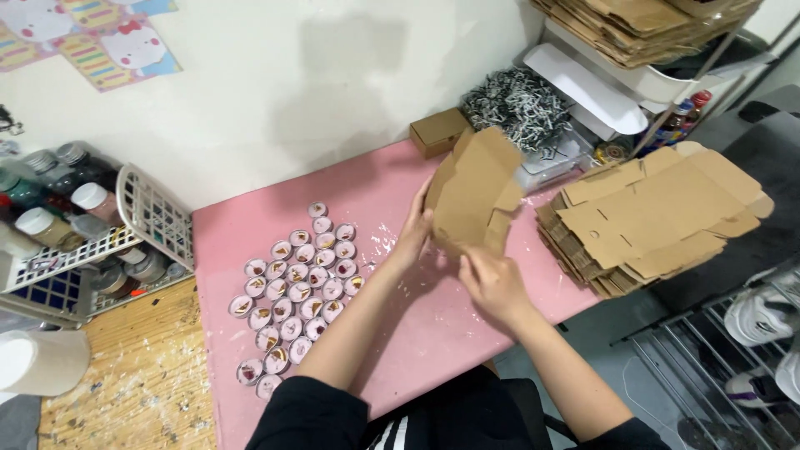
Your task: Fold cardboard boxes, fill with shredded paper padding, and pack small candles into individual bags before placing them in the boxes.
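Observation:
Both my hands hold one brown cardboard box blank (477,187) above the pink table (392,183), partly folded and tilted upright. My left hand (414,233) grips its left edge. My right hand (492,283) pinches its lower edge from beneath. To the right, a stack of flat cardboard blanks (650,217) rests on the table's right end. On the left of the table lie several small round pink tins (296,292) with decorated tops, set in rows.
A small folded cardboard box (439,131) and a container of black-and-white shredded paper (521,108) stand at the back. A white basket of bottles (92,233) stands to the left, more cardboard (642,25) on a shelf top right, and a shoe rack (750,333) lower right.

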